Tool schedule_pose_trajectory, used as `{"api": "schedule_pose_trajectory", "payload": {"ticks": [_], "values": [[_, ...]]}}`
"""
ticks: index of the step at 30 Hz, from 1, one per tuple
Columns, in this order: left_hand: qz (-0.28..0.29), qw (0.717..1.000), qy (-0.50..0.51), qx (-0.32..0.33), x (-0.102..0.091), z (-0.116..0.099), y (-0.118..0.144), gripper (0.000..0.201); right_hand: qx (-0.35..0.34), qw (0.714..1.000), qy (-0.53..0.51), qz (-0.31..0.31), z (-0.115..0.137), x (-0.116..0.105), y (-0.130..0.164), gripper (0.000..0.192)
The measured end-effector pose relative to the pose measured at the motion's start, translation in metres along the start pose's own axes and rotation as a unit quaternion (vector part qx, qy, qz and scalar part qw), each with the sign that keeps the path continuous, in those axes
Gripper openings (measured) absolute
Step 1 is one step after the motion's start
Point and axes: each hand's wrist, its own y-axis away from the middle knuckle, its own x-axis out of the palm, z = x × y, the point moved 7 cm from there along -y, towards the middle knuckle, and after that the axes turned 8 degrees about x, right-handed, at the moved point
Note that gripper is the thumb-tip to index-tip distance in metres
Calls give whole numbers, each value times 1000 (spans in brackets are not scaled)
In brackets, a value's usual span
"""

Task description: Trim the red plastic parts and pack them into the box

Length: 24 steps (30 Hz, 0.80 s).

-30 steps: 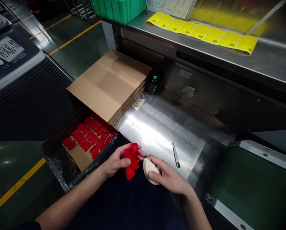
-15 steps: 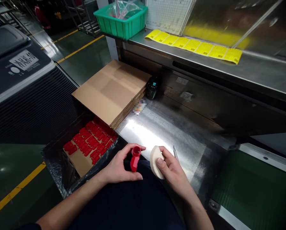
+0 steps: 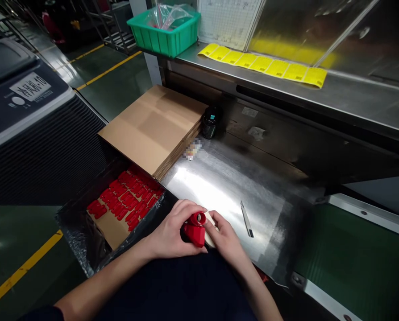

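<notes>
At the lower centre, at the near edge of the steel desk (image 3: 226, 187), both hands meet. The left hand (image 3: 169, 234) has its fingers wrapped around a red part (image 3: 194, 229); the right hand (image 3: 226, 240) presses a cream pad (image 3: 210, 223) against it. Bare desk lies beyond, with a knife (image 3: 246, 219) to the right and a box of red pieces (image 3: 126, 200) to the left.

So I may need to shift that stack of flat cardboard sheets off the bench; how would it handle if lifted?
The cardboard stack looks broad and thin, so likely bendy. Its loose sheets could slide apart. One corner overhangs the box of red parts, so a push might tip it in.
</notes>
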Motion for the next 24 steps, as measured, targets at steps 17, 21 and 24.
{"api": "schedule_pose_trajectory", "payload": {"ticks": [17, 21, 24], "values": [[29, 992, -87, -83, 10, 23, 5, 113, 36, 986, -152, 64, 15, 12, 19, 42], [8, 994, -60, -95, 5, 23, 8, 108, 23, 985, -161, 57, 14, 13, 18, 40], [1, 994, -25, -102, -1, 23, 12, 111, 23, 985, -165, 50, 11, 9, 15, 38]]}}
